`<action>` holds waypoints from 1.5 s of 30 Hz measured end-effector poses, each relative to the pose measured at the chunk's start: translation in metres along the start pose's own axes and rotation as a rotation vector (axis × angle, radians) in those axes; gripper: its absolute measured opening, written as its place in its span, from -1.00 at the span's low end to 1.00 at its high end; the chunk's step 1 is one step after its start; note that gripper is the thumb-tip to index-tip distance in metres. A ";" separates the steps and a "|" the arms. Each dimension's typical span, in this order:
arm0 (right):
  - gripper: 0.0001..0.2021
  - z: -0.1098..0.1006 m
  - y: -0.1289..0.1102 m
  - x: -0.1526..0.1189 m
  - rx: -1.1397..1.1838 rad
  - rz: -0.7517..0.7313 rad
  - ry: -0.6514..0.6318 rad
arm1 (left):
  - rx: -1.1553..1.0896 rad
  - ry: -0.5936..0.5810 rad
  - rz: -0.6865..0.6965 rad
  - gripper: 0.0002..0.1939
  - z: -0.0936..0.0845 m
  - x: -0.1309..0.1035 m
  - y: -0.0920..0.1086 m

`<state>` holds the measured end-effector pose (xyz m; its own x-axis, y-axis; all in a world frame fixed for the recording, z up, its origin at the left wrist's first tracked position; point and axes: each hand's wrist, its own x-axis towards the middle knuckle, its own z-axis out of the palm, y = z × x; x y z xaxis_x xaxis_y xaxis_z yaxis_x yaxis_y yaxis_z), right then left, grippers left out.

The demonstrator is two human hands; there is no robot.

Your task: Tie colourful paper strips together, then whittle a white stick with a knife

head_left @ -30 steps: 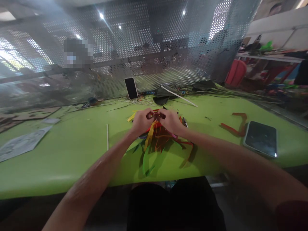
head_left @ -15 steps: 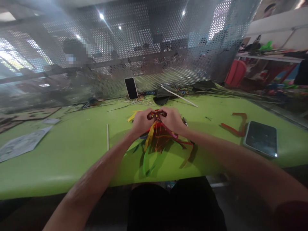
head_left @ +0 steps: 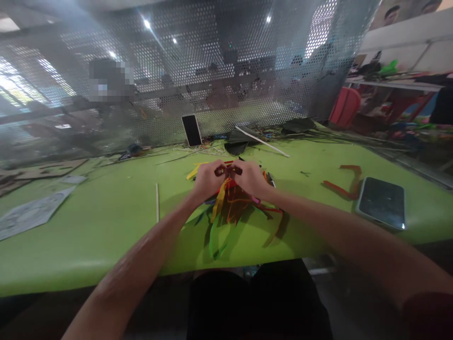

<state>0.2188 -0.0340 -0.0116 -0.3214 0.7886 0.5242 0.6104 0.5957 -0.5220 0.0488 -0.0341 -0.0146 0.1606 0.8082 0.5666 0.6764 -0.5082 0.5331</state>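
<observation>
My left hand [head_left: 209, 178] and my right hand [head_left: 249, 177] meet above the middle of the green table, thumbs and fingertips pinched close together. Both pinch at a bundle of coloured strips, whose exact gripped part is hidden by the fingers. Below the hands hang or lie a yellow strip [head_left: 219, 203], a green strip [head_left: 212, 238] and several red and orange strips [head_left: 231, 208]. Another yellow strip [head_left: 193, 172] pokes out beyond my left hand. Beside my right wrist, a dark pen-like stick [head_left: 271, 180] shows in part.
The green table [head_left: 116, 222] bears a phone [head_left: 381, 202] and a bent orange strip [head_left: 354, 189] at right. A white stick [head_left: 157, 203] and printed paper [head_left: 35, 212] lie left. Behind stand an upright phone [head_left: 191, 130], dark scraps [head_left: 240, 137] and a perforated metal screen [head_left: 219, 89].
Both hands stay pinched together in nearly the same place, with only slight finger movement. The whole view has shifted a little.
</observation>
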 end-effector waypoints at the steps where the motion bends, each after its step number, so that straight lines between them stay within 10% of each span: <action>1: -0.86 0.000 0.000 0.001 -0.005 0.001 0.009 | 0.001 0.003 0.002 -0.91 0.000 0.000 0.000; 45: -0.84 0.000 -0.004 -0.002 -0.056 0.032 0.065 | -0.006 0.067 -0.004 -0.88 -0.001 0.000 0.001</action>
<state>0.2171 -0.0382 -0.0107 -0.2548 0.7943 0.5515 0.6596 0.5598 -0.5016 0.0492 -0.0351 -0.0134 0.1091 0.7886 0.6052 0.6728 -0.5067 0.5390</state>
